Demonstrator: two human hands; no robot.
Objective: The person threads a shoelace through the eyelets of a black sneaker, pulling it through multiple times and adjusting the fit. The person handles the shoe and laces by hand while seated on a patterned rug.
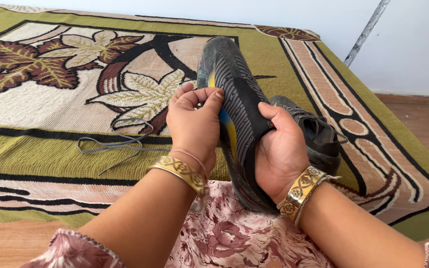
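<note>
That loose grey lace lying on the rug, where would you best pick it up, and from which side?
Take the grey lace at its bunched loops in the middle, coming straight down from above. It lies flat and limp on the rug, so a fingertip pinch suits it, and the doubled strands there give more to catch. Both hands hold the shoe.

shoe (pixel 239 109): dark grey knit, ribbed upper, blue and yellow stripe along one side. stands tilted, toe up and away, heel down at the lap. unlaced. gripped on both flanks. lace (pixel 117 144): grey, loose, tangled on the rug, apart to the left.
</note>
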